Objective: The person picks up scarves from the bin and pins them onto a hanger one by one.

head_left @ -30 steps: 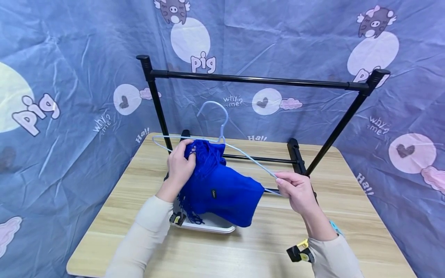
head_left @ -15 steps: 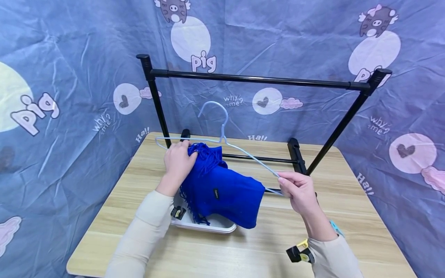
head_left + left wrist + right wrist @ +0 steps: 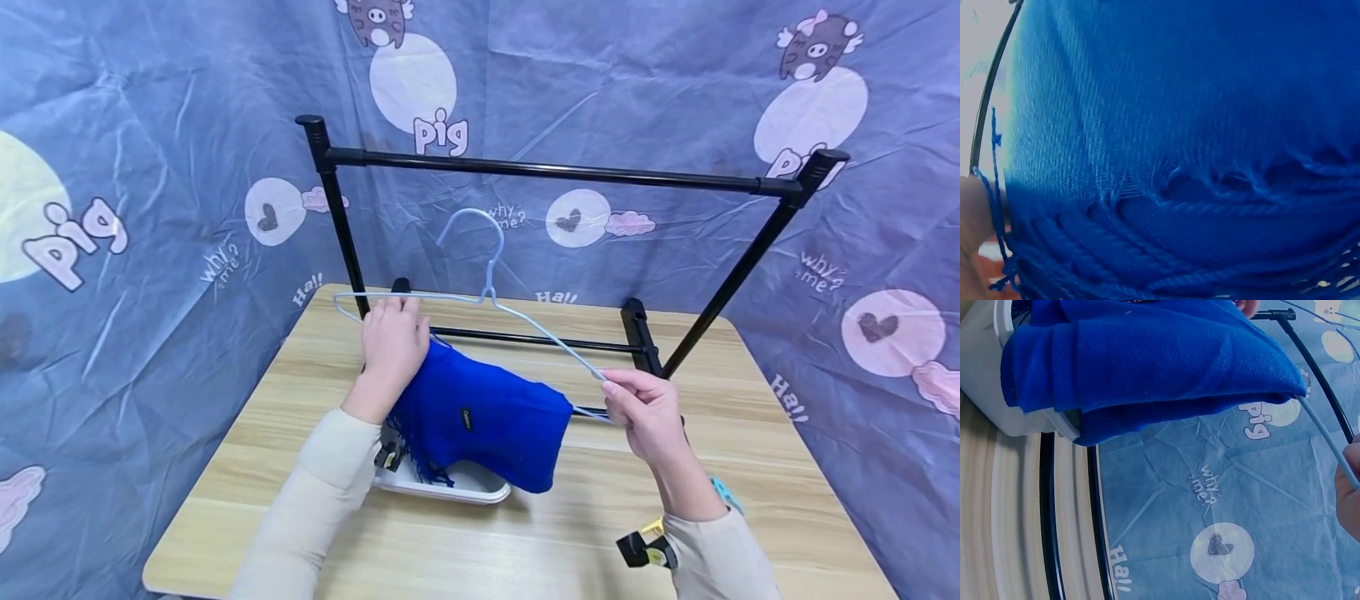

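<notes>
A blue fringed scarf (image 3: 487, 408) with a small dark label hangs folded over the lower bar of a pale blue wire hanger (image 3: 542, 332). My left hand (image 3: 395, 337) grips the scarf's upper left part close under the hanger's top wire, its back toward the head camera and covering the fringe there. In the left wrist view, the scarf's weave and twisted fringe (image 3: 1210, 203) fill most of the picture. My right hand (image 3: 645, 410) pinches the hanger's right end between thumb and fingers. The hanger's hook points up, apart from the rack's rail.
A black rack (image 3: 555, 170) stands at the back of the wooden table (image 3: 450, 554). Below the scarf sits a white basin (image 3: 450, 493), with fringe hanging into it. Small yellow (image 3: 654, 527) and teal things (image 3: 726, 493) lie partly hidden by the right forearm. A printed blue curtain (image 3: 187, 125) surrounds the table.
My left hand has moved slightly right and over the scarf's fringed upper end, which has dropped from sight. The hanger's hook has shifted a little right and up. My right hand stays nearly still.
</notes>
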A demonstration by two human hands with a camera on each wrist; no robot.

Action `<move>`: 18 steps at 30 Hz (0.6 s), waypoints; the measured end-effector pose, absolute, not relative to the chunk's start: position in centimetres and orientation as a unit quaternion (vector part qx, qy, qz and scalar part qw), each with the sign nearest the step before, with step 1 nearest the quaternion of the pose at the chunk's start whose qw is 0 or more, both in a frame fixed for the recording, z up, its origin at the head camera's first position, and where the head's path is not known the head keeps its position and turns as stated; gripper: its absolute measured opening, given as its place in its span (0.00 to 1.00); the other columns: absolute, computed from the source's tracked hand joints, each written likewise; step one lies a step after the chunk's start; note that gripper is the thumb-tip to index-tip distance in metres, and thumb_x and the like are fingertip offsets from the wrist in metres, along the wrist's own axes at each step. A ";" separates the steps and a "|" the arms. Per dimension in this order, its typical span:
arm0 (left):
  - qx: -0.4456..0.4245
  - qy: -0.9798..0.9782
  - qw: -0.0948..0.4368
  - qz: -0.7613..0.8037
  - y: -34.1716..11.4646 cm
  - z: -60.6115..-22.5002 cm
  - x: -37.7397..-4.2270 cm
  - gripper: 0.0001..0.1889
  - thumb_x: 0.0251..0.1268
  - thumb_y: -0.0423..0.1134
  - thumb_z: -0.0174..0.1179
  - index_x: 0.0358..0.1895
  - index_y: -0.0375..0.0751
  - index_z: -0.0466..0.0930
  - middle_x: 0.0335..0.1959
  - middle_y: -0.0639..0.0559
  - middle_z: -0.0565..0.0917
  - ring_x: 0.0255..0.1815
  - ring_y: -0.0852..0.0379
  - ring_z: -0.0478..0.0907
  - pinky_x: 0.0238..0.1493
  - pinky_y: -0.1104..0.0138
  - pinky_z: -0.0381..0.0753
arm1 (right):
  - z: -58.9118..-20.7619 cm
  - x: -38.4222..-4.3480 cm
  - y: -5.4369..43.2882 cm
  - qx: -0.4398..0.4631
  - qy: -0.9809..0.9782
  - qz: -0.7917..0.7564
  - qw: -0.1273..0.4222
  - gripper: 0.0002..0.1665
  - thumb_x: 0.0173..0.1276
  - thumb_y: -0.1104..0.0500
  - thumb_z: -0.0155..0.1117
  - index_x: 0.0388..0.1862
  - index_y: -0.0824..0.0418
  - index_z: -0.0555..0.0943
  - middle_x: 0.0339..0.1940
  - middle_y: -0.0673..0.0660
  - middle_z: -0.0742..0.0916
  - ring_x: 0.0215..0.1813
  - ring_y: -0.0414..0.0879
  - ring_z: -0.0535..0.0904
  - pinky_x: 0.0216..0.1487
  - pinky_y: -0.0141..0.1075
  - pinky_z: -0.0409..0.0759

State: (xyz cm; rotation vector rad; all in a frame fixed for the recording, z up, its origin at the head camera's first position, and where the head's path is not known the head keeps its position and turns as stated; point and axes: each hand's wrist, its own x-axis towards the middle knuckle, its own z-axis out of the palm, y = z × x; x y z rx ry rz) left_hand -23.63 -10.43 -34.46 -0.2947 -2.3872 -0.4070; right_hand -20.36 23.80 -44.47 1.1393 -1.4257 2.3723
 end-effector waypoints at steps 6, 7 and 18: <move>-0.328 -0.841 0.385 -0.192 -9.9 -34.8 -22.7 0.09 0.49 0.36 0.59 0.35 0.37 0.78 0.33 0.46 0.79 0.36 0.48 0.74 0.37 0.57 0.70 | -45.0 -20.7 24.3 0.372 -0.483 0.789 0.077 0.20 0.57 0.84 0.36 0.48 0.82 0.67 0.09 0.52 0.65 0.09 0.40 0.54 0.09 0.28 0.53; -0.359 -0.828 0.384 -0.195 -9.8 -34.9 -22.4 0.09 0.50 0.37 0.59 0.35 0.37 0.78 0.32 0.46 0.79 0.35 0.49 0.74 0.37 0.57 0.70 | -45.1 -20.8 24.4 0.371 -0.483 0.790 0.077 0.20 0.57 0.84 0.36 0.48 0.82 0.67 0.09 0.52 0.65 0.09 0.40 0.54 0.09 0.28 0.52; -0.453 -0.796 0.381 -0.129 -9.3 -37.9 -21.4 0.15 0.60 0.43 0.49 0.40 0.36 0.78 0.40 0.45 0.78 0.44 0.50 0.72 0.48 0.60 0.67 | -39.0 -17.4 20.9 0.384 -0.472 0.789 0.090 0.16 0.59 0.79 0.41 0.44 0.80 0.72 0.09 0.54 0.63 0.09 0.39 0.52 0.08 0.27 0.50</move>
